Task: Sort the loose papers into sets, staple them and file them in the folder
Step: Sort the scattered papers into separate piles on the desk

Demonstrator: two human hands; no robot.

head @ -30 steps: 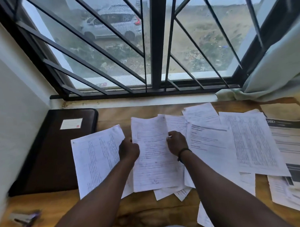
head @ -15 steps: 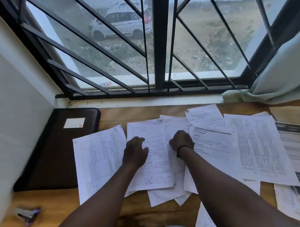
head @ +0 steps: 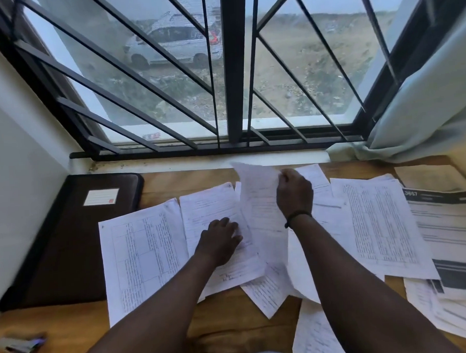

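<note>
Several loose white papers lie spread over the wooden table. My right hand grips one handwritten sheet by its upper right edge and holds it lifted, its top curling toward the window. My left hand rests flat, fingers spread, on another handwritten sheet lying on the table. A tabulated sheet lies to the left of it. The dark brown folder with a white label lies shut at the left. A stapler sits at the table's front left corner.
A wall runs along the left side. The barred window and its sill close off the far edge. A pale curtain hangs onto the table at the far right. Printed forms and a brown envelope are stacked at the right.
My right hand has picked a sheet from the middle pile and raised it. My left hand has laid its sheet down and now presses on it flat.
</note>
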